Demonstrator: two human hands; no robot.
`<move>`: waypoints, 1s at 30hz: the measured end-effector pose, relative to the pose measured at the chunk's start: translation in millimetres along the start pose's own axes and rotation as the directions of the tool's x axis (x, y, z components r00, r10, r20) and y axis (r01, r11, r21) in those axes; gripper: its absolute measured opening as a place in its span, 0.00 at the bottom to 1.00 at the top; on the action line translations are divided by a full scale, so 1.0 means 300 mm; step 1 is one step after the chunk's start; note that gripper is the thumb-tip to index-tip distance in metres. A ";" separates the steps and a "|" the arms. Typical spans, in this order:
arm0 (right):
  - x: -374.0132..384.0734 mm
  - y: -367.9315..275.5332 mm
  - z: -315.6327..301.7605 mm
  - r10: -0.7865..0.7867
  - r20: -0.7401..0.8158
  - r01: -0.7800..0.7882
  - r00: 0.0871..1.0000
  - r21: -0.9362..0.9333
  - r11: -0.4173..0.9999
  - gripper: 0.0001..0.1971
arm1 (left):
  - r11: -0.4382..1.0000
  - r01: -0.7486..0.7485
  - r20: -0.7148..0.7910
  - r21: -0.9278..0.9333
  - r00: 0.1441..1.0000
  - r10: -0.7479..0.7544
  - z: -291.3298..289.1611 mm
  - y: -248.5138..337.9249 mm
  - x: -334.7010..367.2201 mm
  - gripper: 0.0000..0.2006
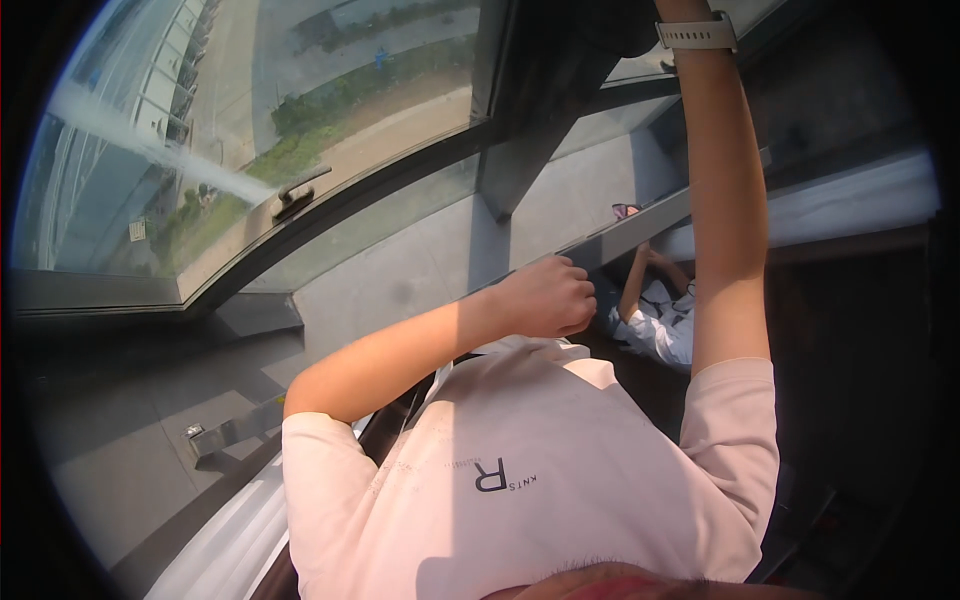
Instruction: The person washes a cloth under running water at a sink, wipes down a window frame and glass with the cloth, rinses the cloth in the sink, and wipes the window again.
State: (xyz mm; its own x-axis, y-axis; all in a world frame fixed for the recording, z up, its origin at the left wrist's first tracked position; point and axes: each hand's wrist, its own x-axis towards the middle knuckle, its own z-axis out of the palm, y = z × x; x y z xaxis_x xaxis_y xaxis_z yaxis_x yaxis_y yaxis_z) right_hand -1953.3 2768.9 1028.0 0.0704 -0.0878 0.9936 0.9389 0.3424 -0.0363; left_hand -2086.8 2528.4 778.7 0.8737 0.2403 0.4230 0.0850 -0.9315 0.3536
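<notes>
Left hand (555, 298): fingers curled into a fist, contents cannot be told | Right hand: out of view, fingers cannot be told | Grey ledge (420, 265): near edge beside fist, contact unclear | Step, judged: right arm (725, 190) reaching; any left grip needs uncurling.

I'm in a pale pink fabric T-shirt (560, 420) w/ short slvs (735, 400). Dk print (491, 475) on chest: 1 big char + tiny lettering beside it. Few small specks (400, 466) toward L side. Pale beige-grey wrist strap (695, 36), row of small holes, on R arm (728, 200). L hand (553, 297) bare.
</notes>
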 end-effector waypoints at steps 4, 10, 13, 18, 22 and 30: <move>-0.278 0.023 -0.162 -0.139 0.108 0.161 0.984 -0.235 0.958 0.07 | 0.994 -0.104 -0.026 -0.022 0.994 0.104 0.016 0.021 0.009 0.13; -0.702 0.073 -0.326 0.078 0.426 -0.074 0.901 -0.025 0.997 0.13 | 0.996 -0.090 0.009 -0.022 0.996 0.090 0.025 0.074 -0.001 0.11; -0.748 0.047 -0.351 0.089 0.474 -0.093 0.876 -0.015 0.996 0.13 | 0.996 -0.084 -0.013 -0.015 0.996 0.084 0.005 0.084 -0.015 0.11; -0.760 0.033 -0.379 0.078 0.543 -0.086 0.836 -0.010 0.996 0.12 | 0.994 -0.112 -0.059 0.008 0.992 0.112 0.028 0.117 -0.040 0.10; -0.778 0.059 -0.394 0.079 0.545 -0.096 0.835 0.002 0.995 0.11 | 0.992 -0.128 -0.062 0.015 0.990 0.129 0.043 0.125 -0.053 0.10; -0.756 0.018 -0.414 0.147 0.520 -0.291 0.841 0.206 0.934 0.12 | 0.992 -0.119 -0.085 0.038 0.989 0.122 0.046 0.152 -0.078 0.10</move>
State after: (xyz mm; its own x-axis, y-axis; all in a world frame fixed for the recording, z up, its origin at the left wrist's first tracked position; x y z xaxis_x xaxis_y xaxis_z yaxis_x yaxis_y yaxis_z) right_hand -1922.3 2674.6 789.3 0.0221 0.4630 0.8861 0.7871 0.5384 -0.3010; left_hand -2096.6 2476.5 773.4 0.8334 0.1470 0.5328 -0.0017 -0.9633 0.2684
